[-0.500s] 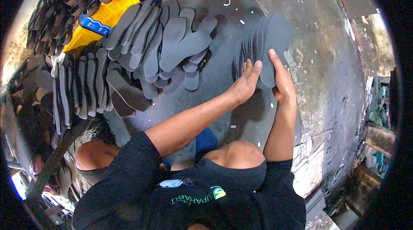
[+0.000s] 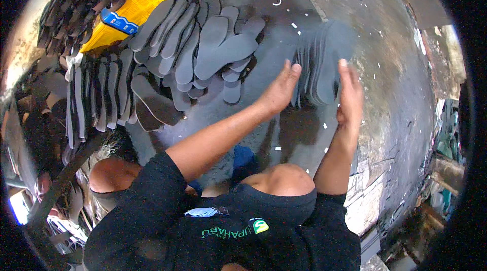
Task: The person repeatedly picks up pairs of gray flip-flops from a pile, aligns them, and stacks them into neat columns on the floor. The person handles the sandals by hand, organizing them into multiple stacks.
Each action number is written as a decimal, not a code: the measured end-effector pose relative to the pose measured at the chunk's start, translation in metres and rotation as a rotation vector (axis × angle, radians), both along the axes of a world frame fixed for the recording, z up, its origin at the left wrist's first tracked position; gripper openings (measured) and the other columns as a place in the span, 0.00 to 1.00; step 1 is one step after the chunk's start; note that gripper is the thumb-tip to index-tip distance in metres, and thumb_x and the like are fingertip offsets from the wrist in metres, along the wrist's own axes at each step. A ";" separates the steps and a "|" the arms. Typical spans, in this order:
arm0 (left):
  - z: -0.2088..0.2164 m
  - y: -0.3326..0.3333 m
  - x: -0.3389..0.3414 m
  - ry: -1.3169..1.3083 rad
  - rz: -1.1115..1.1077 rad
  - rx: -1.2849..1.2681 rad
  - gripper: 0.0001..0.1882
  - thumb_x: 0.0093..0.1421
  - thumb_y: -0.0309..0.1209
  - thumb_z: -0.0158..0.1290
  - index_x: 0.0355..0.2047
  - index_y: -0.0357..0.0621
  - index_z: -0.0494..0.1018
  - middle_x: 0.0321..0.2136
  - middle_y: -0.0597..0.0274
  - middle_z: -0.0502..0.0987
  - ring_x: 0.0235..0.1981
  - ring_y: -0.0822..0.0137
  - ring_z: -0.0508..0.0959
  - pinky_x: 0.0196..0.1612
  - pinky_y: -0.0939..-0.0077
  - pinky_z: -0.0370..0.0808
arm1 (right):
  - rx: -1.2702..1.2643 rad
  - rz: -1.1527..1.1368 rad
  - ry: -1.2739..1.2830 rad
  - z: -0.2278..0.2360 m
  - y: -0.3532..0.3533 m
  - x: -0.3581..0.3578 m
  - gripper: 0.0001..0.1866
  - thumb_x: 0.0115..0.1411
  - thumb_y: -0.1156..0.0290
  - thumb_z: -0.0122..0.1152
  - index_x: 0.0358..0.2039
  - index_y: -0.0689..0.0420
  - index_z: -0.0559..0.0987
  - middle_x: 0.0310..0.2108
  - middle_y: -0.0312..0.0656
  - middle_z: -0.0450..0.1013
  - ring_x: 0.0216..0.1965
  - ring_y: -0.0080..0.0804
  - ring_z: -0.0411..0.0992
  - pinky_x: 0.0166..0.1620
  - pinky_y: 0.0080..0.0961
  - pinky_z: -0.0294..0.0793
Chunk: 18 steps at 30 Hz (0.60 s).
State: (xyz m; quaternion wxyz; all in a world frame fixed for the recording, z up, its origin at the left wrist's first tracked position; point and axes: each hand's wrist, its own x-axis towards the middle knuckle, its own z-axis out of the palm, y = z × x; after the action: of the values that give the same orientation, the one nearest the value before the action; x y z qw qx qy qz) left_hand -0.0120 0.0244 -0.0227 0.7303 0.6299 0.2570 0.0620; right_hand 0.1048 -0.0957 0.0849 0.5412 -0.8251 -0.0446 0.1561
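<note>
A row of grey shoe soles point(image 2: 324, 76) stands on edge on the floor ahead of me, packed closely together. At its left side is my left hand point(image 2: 279, 89), fingers stretched out and palm turned toward the soles. My right hand point(image 2: 350, 93) is on the opposite side, also flat with the fingers straight. A small gap shows between the right palm and the nearest sole; whether the left palm touches the row I cannot tell. Neither hand grips anything.
A large heap of grey soles point(image 2: 223, 53) spreads to the left, with more upright soles point(image 2: 104, 93) beside it. Behind are yellow boxes point(image 2: 137, 10) and dark brown soles point(image 2: 68, 22). Small white scraps point(image 2: 278, 148) dot the floor. My knee point(image 2: 284, 179) is close in front.
Both hands have moved apart, the left one leftward and the right one rightward off the face of the nearest sole. The whole view has shifted slightly.
</note>
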 end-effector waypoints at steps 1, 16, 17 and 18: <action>-0.005 0.019 -0.009 0.026 0.026 0.195 0.51 0.71 0.66 0.38 0.74 0.29 0.47 0.73 0.35 0.52 0.75 0.45 0.52 0.76 0.60 0.48 | 0.066 -0.019 -0.180 0.010 0.001 -0.006 0.40 0.67 0.48 0.63 0.67 0.67 0.67 0.66 0.56 0.67 0.67 0.45 0.66 0.69 0.38 0.62; -0.054 0.159 -0.084 0.684 0.351 0.904 0.47 0.54 0.41 0.67 0.69 0.36 0.59 0.62 0.44 0.68 0.63 0.45 0.68 0.65 0.51 0.68 | -0.076 0.645 0.213 -0.207 0.186 -0.088 0.31 0.67 0.54 0.66 0.59 0.68 0.74 0.44 0.43 0.79 0.41 0.26 0.75 0.46 0.24 0.75; -0.069 0.165 -0.087 0.669 0.349 0.885 0.39 0.61 0.43 0.61 0.66 0.34 0.62 0.61 0.41 0.69 0.63 0.44 0.68 0.66 0.50 0.65 | -0.076 0.669 0.224 -0.222 0.196 -0.089 0.32 0.67 0.52 0.65 0.57 0.68 0.75 0.43 0.44 0.79 0.40 0.24 0.75 0.43 0.24 0.75; -0.079 0.168 -0.088 0.639 0.381 0.866 0.37 0.63 0.43 0.58 0.66 0.33 0.63 0.61 0.40 0.69 0.64 0.43 0.68 0.66 0.50 0.64 | -0.044 0.666 0.237 -0.233 0.204 -0.091 0.32 0.67 0.51 0.65 0.57 0.68 0.75 0.42 0.44 0.79 0.39 0.23 0.75 0.43 0.23 0.75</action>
State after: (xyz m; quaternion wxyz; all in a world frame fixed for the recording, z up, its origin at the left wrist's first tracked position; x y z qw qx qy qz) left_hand -0.0995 0.1924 -0.1021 0.2673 0.8019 0.5251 0.0985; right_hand 0.0139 0.1086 -0.1483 0.4440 -0.7529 -0.2450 0.4195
